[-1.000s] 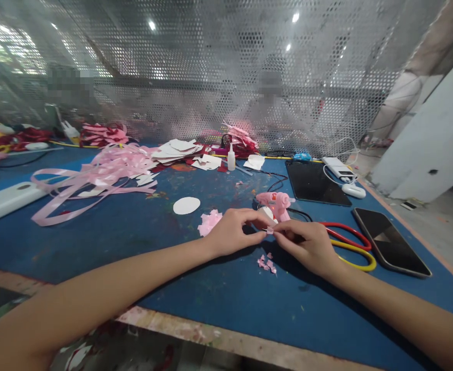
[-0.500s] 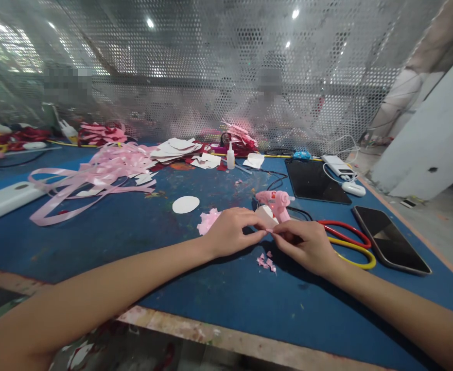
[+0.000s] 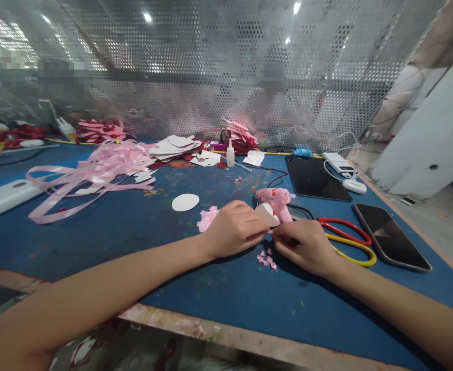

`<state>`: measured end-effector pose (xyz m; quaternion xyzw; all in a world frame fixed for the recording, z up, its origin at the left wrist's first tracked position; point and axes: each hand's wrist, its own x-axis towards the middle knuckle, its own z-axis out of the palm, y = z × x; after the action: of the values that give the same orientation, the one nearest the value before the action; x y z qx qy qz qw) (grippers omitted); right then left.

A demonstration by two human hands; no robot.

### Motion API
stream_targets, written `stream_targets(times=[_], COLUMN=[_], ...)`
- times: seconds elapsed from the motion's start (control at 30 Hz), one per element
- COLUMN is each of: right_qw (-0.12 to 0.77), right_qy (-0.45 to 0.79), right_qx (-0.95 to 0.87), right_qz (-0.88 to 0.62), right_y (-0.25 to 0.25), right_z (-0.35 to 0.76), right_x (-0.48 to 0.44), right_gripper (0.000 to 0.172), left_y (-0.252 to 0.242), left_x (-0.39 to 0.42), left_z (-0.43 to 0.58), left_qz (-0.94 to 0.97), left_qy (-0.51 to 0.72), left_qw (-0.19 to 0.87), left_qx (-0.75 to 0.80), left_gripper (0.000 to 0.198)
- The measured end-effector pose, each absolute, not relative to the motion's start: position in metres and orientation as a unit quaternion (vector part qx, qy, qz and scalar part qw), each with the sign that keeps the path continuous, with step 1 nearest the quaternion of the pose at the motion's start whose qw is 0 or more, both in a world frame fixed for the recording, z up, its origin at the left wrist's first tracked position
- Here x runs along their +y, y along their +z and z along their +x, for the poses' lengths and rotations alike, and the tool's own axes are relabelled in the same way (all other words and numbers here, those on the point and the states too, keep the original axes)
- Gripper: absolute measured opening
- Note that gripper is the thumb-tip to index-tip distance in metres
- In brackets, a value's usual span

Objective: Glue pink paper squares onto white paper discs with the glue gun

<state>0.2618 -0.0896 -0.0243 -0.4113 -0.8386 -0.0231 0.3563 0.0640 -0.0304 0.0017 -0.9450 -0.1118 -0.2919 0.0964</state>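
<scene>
My left hand and my right hand meet fingertip to fingertip low over the table. Both are closed in a pinch on a tiny pink ribbon piece, mostly hidden by the fingers. Just beyond them lie a white paper piece and a pink glue gun. Small pink scraps are scattered on the near side of the fingers. Behind my left wrist, pink cut pieces show in part, and a white paper oval lies farther back.
Scissors with red and yellow handles and a phone lie right of my hand. A black tablet and a power bank are behind. Pink ribbon, paper sheets and a glue bottle sit at the back.
The left fingers have curled closer together and the left thumb has tucked in beneath them. The right hand stays nearly in place. The view has shifted slightly.
</scene>
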Motion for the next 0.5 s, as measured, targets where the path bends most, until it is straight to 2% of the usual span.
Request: stream_targets(times=[0.23, 0.5], right_qw=[0.356, 0.366], right_qy=[-0.056, 0.060], right_qx=[-0.837, -0.800], right_qz=[-0.412, -0.471], right_y=[-0.0246, -0.0165], right_z=[0.2599, 0.2577], right_x=[-0.0897, -0.0924], right_gripper=[0.010, 0.010], left_y=[0.0010, 0.0027], left_x=[-0.0301, -0.0313], left_z=[0.0641, 0.0632], left_qz=[-0.943, -0.941], left_qy=[-0.291, -0.294], left_qw=[0.111, 0.095], left_qx=[-0.115, -0.138], left_gripper=[0.015, 0.017])
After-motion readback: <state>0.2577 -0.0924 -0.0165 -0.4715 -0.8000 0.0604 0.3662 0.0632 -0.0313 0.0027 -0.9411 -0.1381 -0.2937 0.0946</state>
